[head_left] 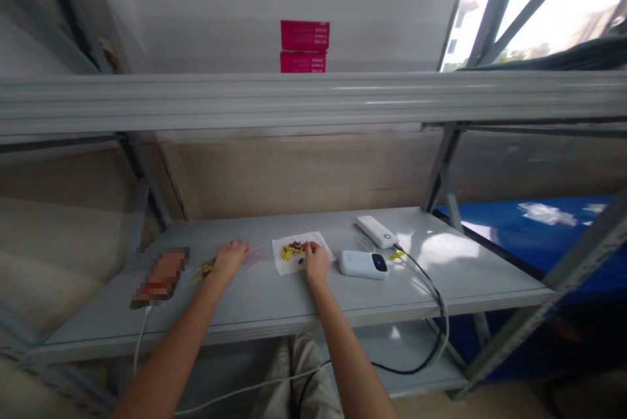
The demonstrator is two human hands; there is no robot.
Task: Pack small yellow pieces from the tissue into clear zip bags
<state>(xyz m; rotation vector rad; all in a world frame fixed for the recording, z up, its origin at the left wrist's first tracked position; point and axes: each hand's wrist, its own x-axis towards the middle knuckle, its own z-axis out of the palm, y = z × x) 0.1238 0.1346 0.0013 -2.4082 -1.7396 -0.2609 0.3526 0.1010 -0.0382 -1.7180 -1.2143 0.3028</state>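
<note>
My right hand (317, 261) is over the right side of a white paper sheet (284, 269). Its fingertips are pinched together beside a small pile of yellow pieces (289, 250) and dark brown pieces (296, 245); what they hold is too small to make out. One dark piece (301, 261) lies apart, nearer the front. To the left, my left hand (232, 258) rests low over the shelf with its fingers curled, next to thin pinkish-red strands (255, 253). Whatever is in those fingers is hidden. Beyond that wrist, a blurred yellow-and-dark cluster (204, 269) lies partly behind my forearm.
A phone-like object (160, 275), pixelated, lies at left with a white cable. Right of the paper are a pale power bank (363, 263) with a dark display and a white device (376, 231), cabled. A grey beam (313, 102) crosses above; metal posts flank the shelf (470, 275).
</note>
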